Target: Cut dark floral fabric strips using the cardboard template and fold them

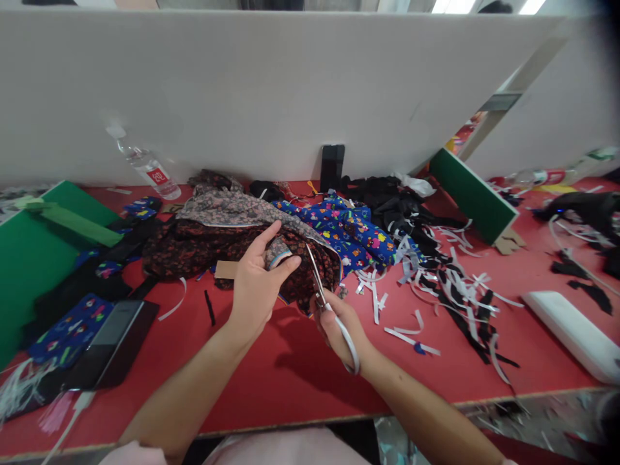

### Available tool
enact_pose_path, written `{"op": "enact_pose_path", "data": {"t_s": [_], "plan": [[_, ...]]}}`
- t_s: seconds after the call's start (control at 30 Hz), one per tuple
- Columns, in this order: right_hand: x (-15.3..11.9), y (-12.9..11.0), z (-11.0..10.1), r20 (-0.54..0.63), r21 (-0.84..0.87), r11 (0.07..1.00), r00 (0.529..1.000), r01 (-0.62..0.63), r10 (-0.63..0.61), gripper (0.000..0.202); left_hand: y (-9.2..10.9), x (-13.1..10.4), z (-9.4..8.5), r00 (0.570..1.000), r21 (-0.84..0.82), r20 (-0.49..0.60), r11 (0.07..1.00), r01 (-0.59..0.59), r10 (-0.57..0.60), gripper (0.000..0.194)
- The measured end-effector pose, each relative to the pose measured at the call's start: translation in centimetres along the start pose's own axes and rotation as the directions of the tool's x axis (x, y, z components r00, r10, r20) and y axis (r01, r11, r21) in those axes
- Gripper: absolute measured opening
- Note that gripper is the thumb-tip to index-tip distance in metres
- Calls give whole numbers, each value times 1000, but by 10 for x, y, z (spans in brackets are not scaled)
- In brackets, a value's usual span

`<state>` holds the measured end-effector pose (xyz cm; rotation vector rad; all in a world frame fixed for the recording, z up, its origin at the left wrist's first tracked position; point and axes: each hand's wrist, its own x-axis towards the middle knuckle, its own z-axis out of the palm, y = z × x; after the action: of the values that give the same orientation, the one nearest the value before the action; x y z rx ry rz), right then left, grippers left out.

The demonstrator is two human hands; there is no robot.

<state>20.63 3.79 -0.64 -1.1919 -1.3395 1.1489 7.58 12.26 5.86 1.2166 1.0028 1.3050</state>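
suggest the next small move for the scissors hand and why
Probably ease the scissors left with the right hand, toward the edge of the floral cloth. The left hand has a fold of it raised between thumb and fingers, while the blades point forward, just right of that thumb.

The scissors pair shiny metal blades with smooth white plastic handles. The floral garment is soft matt cloth, the water bottle clear glossy plastic, and the tabletop smooth red with a rough edge.
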Motion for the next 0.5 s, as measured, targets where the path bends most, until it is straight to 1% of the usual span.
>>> {"op": "enact_pose_path", "data": {"t_s": [0.1, 0.27, 0.37, 0.5], "plan": [[0, -2, -1, -5, -6, 1000, 1000, 30, -30, 54, 1, 0, 0, 1000, -16, 5, 1000, 9, -9, 64], [0, -1, 0, 2, 19, 1000, 1000, -6, 6, 59, 4, -1, -1, 1000, -14, 13, 1000, -4, 4, 63], [1, 0, 0, -7, 32, 999, 1000, -9, 9, 63, 5, -3, -1, 999, 31, 30, 999, -17, 16, 62], [2, -1, 0, -22, 14, 1000, 1000, -1, 2, 64, 5, -4, -1, 998, 107, 38, 993, -47, 43, 60]]}}
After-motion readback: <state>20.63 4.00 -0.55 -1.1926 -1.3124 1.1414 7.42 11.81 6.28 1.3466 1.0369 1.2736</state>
